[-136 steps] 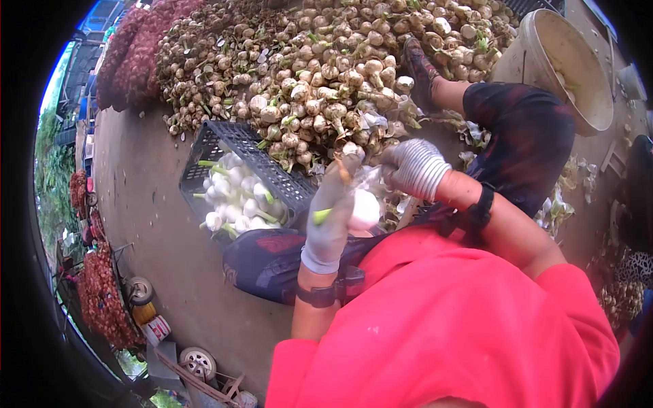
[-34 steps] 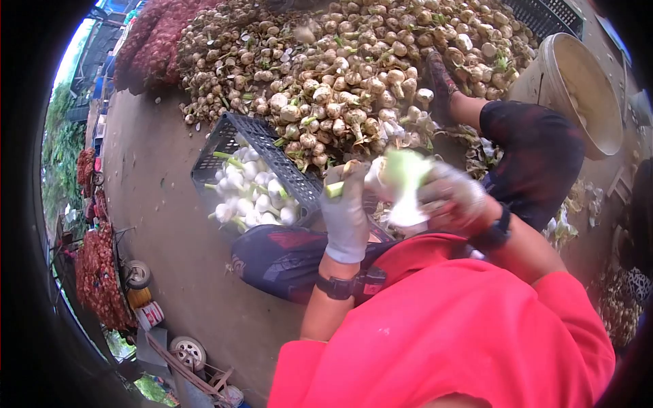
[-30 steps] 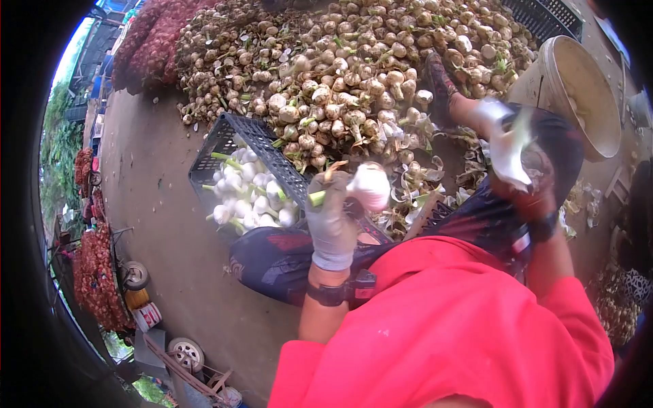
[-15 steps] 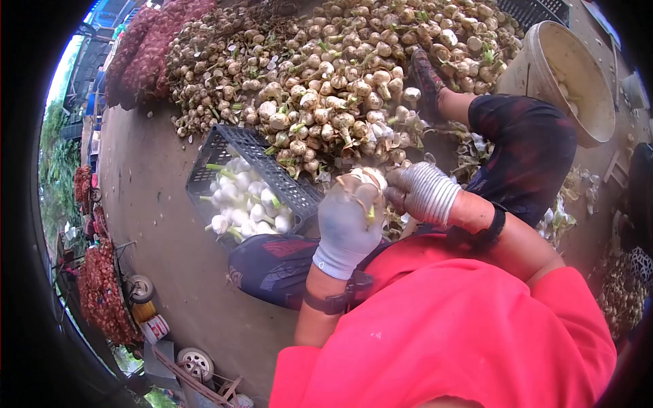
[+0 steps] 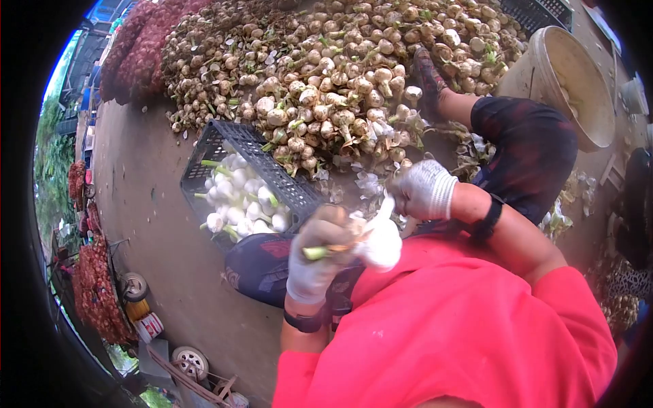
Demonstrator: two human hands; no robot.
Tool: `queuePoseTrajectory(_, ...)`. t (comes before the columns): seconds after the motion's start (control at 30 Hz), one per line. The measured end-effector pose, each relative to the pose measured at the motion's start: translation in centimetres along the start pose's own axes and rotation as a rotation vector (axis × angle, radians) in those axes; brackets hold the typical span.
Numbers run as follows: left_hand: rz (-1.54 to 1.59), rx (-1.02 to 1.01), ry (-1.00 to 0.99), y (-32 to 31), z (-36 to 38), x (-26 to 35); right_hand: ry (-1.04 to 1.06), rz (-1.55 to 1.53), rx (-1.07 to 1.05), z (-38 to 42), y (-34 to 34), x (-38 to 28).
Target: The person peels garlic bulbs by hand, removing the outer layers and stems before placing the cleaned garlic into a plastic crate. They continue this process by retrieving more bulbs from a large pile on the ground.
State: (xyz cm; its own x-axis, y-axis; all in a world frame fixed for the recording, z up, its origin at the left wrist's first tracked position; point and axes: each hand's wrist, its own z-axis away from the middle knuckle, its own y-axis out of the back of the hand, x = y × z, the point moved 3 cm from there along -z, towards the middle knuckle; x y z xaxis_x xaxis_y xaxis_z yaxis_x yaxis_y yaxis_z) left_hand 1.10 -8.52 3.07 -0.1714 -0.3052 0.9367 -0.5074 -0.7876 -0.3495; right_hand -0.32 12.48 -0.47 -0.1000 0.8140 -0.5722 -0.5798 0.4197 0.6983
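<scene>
My left hand [image 5: 316, 255], in a light work glove, grips a garlic bulb [image 5: 381, 246] by its neck, with the cut green stem sticking out on the left side. The bulb is white and smooth, slightly blurred by motion. A pale strip of garlic skin [image 5: 386, 208] stretches up from it to my right hand [image 5: 423, 190], whose gloved fingers are pinched closed on it. Left of my hands, a black plastic crate [image 5: 289, 194] holds several clean white garlic bulbs [image 5: 238, 197] with short green stems.
A big heap of unpeeled garlic [image 5: 326, 88] spreads across the ground ahead. Beside my bent leg stands a beige bucket [image 5: 537, 75] with some bulbs inside. Red net sacks [image 5: 136, 58] sit at the far left, and a wheeled cart [image 5: 194, 364] is lower left. Loose skins lie around.
My left hand has moved left and down and turned, bringing the bulb's white side into view. My right hand has drawn apart from it, with skin pulled away between them.
</scene>
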Motion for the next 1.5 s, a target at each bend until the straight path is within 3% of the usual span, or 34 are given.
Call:
queuePoseTrajectory(0.07, 0.419, 0.22, -0.154, 1.5, 0.5, 0.0, 0.245, -0.498, -0.276, 2.2, -0.8, -0.4)
queuePoseTrajectory(0.13, 0.515, 0.488, -0.298, 4.3, 0.6, -0.2, 0.62, -0.817, -0.216, 4.9, -0.3, 0.0)
queuePoseTrajectory(0.17, 0.645, 0.713, -0.288, 7.5, 1.4, -1.5, 0.643, -0.817, -0.231, 5.0, -0.3, 1.1)
queuePoseTrajectory(0.2, 0.744, 0.508, -0.311, 9.5, 1.6, -0.6, 0.491, -0.599, -0.222, 4.3, -0.6, 2.6)
queuePoseTrajectory(0.27, 0.622, 0.686, -0.325, 11.6, 2.5, 0.4, 0.137, -0.149, -0.163, 4.3, -0.1, 6.7)
queuePoseTrajectory(0.33, 0.24, 0.976, -0.368, 12.0, 2.7, 3.2, -0.249, 0.305, -0.105, 5.1, 0.9, 10.4)
queuePoseTrajectory(0.37, -0.094, 1.055, -0.301, 13.0, 3.0, 4.2, -0.457, 0.54, -0.073, 5.6, 1.6, 11.5)
queuePoseTrajectory(0.4, -0.44, 1.123, -0.22, 13.4, 3.6, 5.2, -0.388, 0.409, -0.042, 4.8, 3.4, 7.7)
queuePoseTrajectory(0.43, -0.425, 1.126, -0.212, 12.8, 3.3, 5.8, -0.161, 0.331, 0.188, 3.8, 2.3, 8.1)
queuePoseTrajectory(0.5, -1.117, 1.02, -0.01, 11.3, 2.1, 7.3, -0.122, 0.261, 0.28, -1.0, 1.7, 5.1)
queuePoseTrajectory(0.53, -1.072, 0.99, 0.031, 10.9, 1.6, 6.2, 0.055, 0.219, 0.41, -4.0, -0.6, 5.5)
queuePoseTrajectory(0.57, -1.026, 0.964, 0.067, 10.2, 1.0, 4.5, 0.081, 0.249, 0.365, -6.8, -1.3, 4.2)
queuePoseTrajectory(0.6, -0.792, 0.9, 0.107, 10.2, 0.7, 1.7, 0.072, 0.306, 0.316, -10.6, -3.5, 4.4)
queuePoseTrajectory(0.63, -0.656, 0.826, 0.26, 7.5, -0.6, 0.5, -0.015, 0.385, 0.247, -13.3, -4.1, 3.2)
queuePoseTrajectory(0.67, -0.472, 0.688, 0.171, 6.5, -1.6, -1.5, 0.016, 0.537, 0.125, -16.7, -6.4, 4.2)
queuePoseTrajectory(0.7, -0.737, 0.491, 0.112, 6.6, -1.6, -4.0, -0.031, 0.602, 0.037, -18.7, -7.2, 4.0)
queuePoseTrajectory(0.73, -0.927, 0.365, -0.09, 5.5, -3.0, -4.3, -0.02, 0.544, 0.076, -20.2, -8.1, 4.8)
queuePoseTrajectory(0.77, -0.828, 0.317, 0.096, 4.9, -3.0, -5.4, 0.022, 0.564, 0.088, -21.0, -8.0, 4.7)
queuePoseTrajectory(0.87, -0.828, 0.227, 0.135, 6.1, -3.1, -7.4, 0.116, 0.565, 0.099, -21.6, -6.5, 4.7)
queuePoseTrajectory(0.93, -0.756, 0.371, 0.184, 6.8, -3.7, -6.6, 0.139, 0.53, 0.106, -21.1, -5.2, 4.7)
queuePoseTrajectory(1.0, -0.498, 0.603, 0.188, 8.6, -3.2, -8.7, -0.117, 0.269, 0.219, -20.0, -3.2, 5.8)
queuePoseTrajectory(1.07, -0.69, 0.595, 0.118, 9.0, -3.5, -8.1, 0.011, -0.007, 0.417, -16.3, -0.8, 5.1)
queuePoseTrajectory(1.13, -0.636, 0.532, 0.129, 8.2, -3.6, -8.7, 0.017, -0.221, 0.266, -11.7, 1.4, 3.3)
queuePoseTrajectory(1.2, -0.567, 0.304, 0.088, 4.8, -4.7, -7.1, 0.08, -0.832, 0.188, -7.3, 1.2, 3.4)
queuePoseTrajectory(1.23, -0.164, 0.242, 0.339, 3.1, -5.1, -6.9, 0.02, -1.122, 0.071, -5.0, 1.6, 2.8)
queuePoseTrajectory(1.27, -0.319, 0.111, 0.185, 3.6, -4.9, -8.9, 0.07, -1.18, 0.063, -3.4, 1.5, 3.2)
queuePoseTrajectory(1.33, 0.021, 0.161, 0.332, 1.6, -4.7, -8.7, 0.112, -1.322, 0.17, -0.7, 1.7, 3.6)
queuePoseTrajectory(1.37, 0.015, 0.141, 0.336, 0.7, -4.8, -8.6, 0.21, -1.373, 0.23, -0.2, 0.9, 4.6)
queuePoseTrajectory(1.4, -0.35, 0.177, 0.153, 0.2, -5.1, -7.8, 0.314, -1.416, 0.288, 0.2, 1.1, 4.5)
queuePoseTrajectory(1.43, -0.71, 0.213, -0.043, -0.5, -5.3, -6.9, 0.176, -1.779, 0.178, 1.2, 0.1, 4.0)
queuePoseTrajectory(1.47, -0.716, 0.203, -0.046, -1.2, -5.3, -6.5, 0.026, -1.883, 0.172, 1.7, -0.3, 3.6)
queuePoseTrajectory(1.5, -0.905, 0.17, -0.202, -2.1, -5.4, -5.5, -0.002, -1.816, 0.162, 1.9, -1.3, 3.3)
